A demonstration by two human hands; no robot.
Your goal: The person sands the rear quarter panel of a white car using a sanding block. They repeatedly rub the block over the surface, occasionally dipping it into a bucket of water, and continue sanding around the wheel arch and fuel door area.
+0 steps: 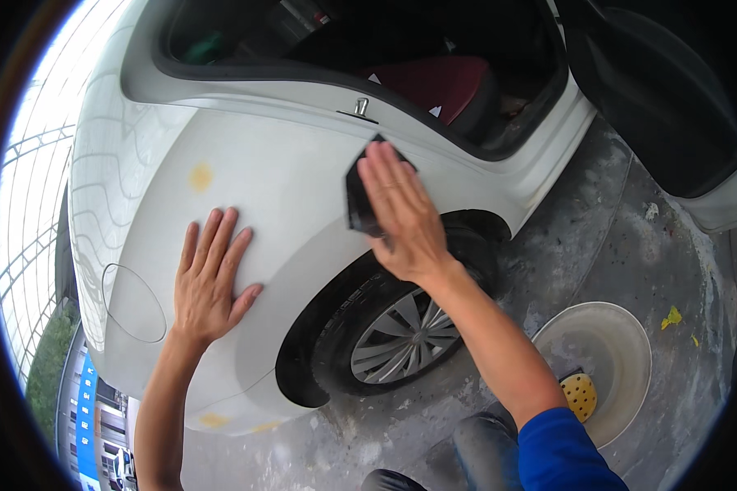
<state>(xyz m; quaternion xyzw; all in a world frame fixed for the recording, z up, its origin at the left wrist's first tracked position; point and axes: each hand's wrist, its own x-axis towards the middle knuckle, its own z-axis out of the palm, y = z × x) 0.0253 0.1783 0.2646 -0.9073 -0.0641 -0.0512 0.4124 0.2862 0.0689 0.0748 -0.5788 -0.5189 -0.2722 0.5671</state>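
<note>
A white car's rear side panel (278,155) fills the middle of the view, dull and pale, with a yellowish patch (201,176) on it. My left hand (207,286) lies flat on this panel below the patch, fingers spread and holding nothing. Over the panel above the wheel, my right hand (405,221) has a black sheet (358,192) that looks like sandpaper. Its fingers stretch across the sheet and cover part of it; the thumb is at the lower edge. The sheet's underside is hidden.
Below the panel is the wheel (405,344). A pale bucket (630,360) stands on the stained floor at right, with a yellow perforated sanding disc (580,397) inside. The opened car door (671,106) juts out at upper right. A metal door striker (360,106) sticks out from the door frame.
</note>
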